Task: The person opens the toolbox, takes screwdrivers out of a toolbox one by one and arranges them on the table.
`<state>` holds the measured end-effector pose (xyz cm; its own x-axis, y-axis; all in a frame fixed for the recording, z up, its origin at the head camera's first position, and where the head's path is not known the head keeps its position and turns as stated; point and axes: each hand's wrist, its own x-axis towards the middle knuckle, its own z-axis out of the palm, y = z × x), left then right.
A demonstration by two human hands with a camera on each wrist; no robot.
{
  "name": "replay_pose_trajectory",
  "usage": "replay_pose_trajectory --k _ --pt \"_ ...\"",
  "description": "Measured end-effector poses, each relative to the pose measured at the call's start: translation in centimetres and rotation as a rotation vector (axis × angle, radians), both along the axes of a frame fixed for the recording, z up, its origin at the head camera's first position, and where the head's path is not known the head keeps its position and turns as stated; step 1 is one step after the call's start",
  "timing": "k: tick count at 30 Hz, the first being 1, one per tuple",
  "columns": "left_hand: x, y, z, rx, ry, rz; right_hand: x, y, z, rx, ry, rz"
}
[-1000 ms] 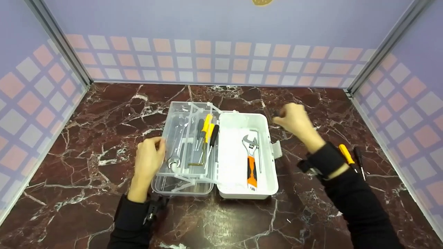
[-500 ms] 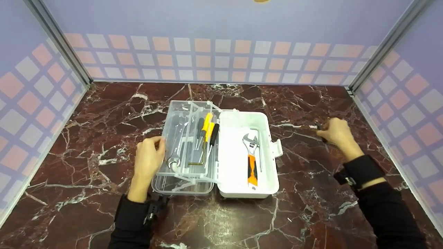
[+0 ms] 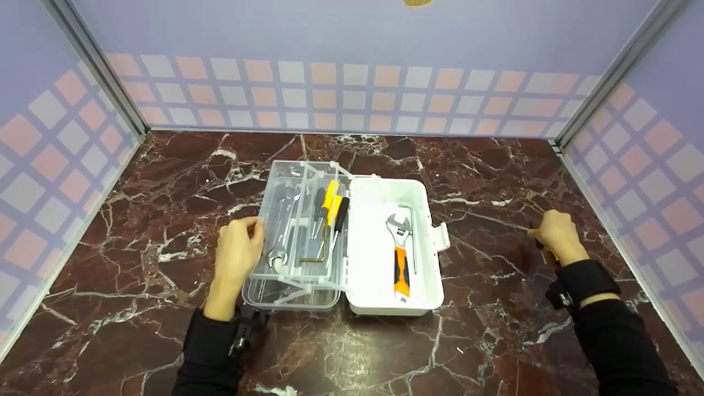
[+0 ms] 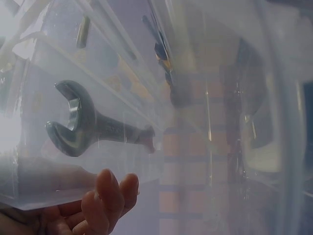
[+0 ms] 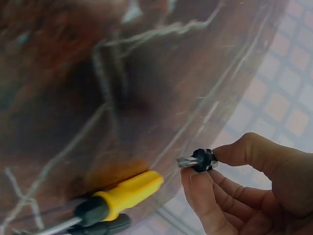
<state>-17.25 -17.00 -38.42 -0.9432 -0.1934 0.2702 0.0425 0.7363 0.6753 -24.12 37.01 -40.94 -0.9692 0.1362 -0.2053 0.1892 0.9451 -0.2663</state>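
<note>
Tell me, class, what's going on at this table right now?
A person sits at a marble table with an open toolbox in front of them. The left hand rests on the clear tray, which holds a spanner and screwdrivers. An adjustable wrench lies in the white half. Off to the right, the right hand pinches a small dark bit just above a yellow-handled screwdriver lying on the table.

Your right hand (image 5: 244, 191) pinches a small black bit (image 5: 201, 160) between thumb and fingertips above the red marble surface (image 5: 98, 73); a yellow-handled screwdriver (image 5: 120, 195) lies below, a black handle (image 5: 100, 226) just beside it.
</note>
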Motion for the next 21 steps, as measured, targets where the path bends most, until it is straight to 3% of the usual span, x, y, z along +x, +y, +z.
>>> replay_pose_trajectory --k 10,21 --pt "0.1 0.1 0.0 0.002 -0.007 0.004 0.2 0.7 -1.4 -0.012 -0.068 0.010" --pt "0.1 0.2 0.1 0.001 -0.001 0.012 0.4 0.7 -2.0 0.012 -0.048 0.013"
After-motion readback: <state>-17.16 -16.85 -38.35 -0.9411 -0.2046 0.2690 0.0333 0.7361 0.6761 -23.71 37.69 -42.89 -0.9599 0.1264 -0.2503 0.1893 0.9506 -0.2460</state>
